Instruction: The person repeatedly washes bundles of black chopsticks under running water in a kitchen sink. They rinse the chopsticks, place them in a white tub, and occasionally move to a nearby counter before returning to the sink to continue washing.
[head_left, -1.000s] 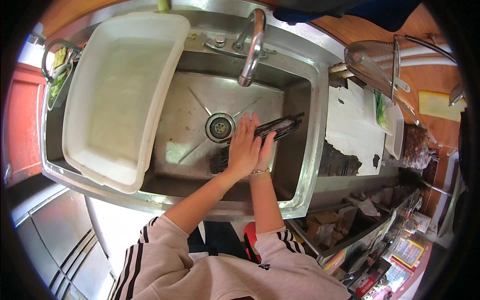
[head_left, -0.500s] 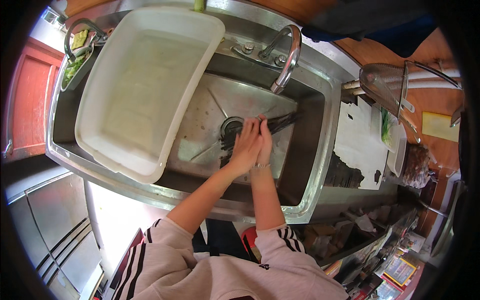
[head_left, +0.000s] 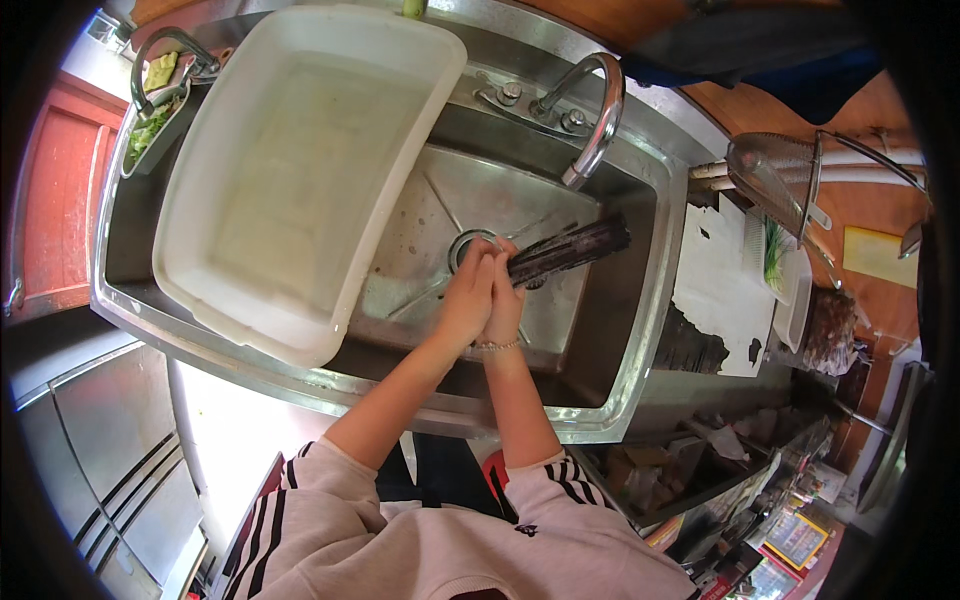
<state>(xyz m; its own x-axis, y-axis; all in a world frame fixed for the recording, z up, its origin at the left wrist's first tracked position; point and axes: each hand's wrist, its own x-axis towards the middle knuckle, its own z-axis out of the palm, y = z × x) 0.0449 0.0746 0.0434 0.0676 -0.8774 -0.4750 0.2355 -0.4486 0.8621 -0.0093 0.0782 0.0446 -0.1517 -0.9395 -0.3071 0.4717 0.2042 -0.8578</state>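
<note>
Over the right basin of a steel sink [head_left: 400, 205], my two hands are pressed together around a bundle of thin dark sticks [head_left: 575, 248] that look like chopsticks. My left hand [head_left: 467, 300] lies against my right hand [head_left: 506, 300], fingers closed. The far part of the bundle sticks out to the right, tilted slightly upward, with its ends fanned flat. The part between my palms is hidden. Just beyond my fingertips is the round drain [head_left: 470, 246]. A chrome faucet [head_left: 600, 125] arches over the back of the basin; no stream shows from it.
A large white tub [head_left: 345, 335] of cloudy water covers the sink's left side. Behind it stand a second faucet [head_left: 170, 40] and a container of green scraps [head_left: 150, 135]. To the right are a worn white board [head_left: 720, 290], a mesh strainer [head_left: 770, 165] and a tray with green stalks [head_left: 775, 250].
The dark bundle sat lower between my palms, spread toward both sides; now it points out to the right, gathered together. My hands have shifted slightly left and nearer to me.
</note>
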